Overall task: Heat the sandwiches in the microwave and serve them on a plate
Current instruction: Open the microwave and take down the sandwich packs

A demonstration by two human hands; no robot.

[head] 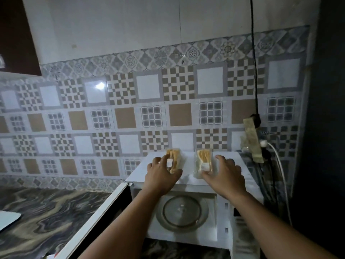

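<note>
While the microwave (186,202) stands with its door (104,212) swung wide to the left and its glass turntable (182,212) bare, two wrapped sandwiches lie on its white top. The left hand (160,176) curls around the left sandwich (173,160), fingers and thumb touching the wrap. The right hand (224,174) is spread beside the right sandwich (203,162), thumb at its near end; whether it grips yet I cannot tell. A sound lift would close each hand across the pack's long sides and raise it level before drawing it back over the top's front edge. The cavity mouth below that edge looks clear. Right of the microwave hang cables and a power strip (253,139), so the right elbow should keep in; the counter (46,212) left of the door offers open room.
</note>
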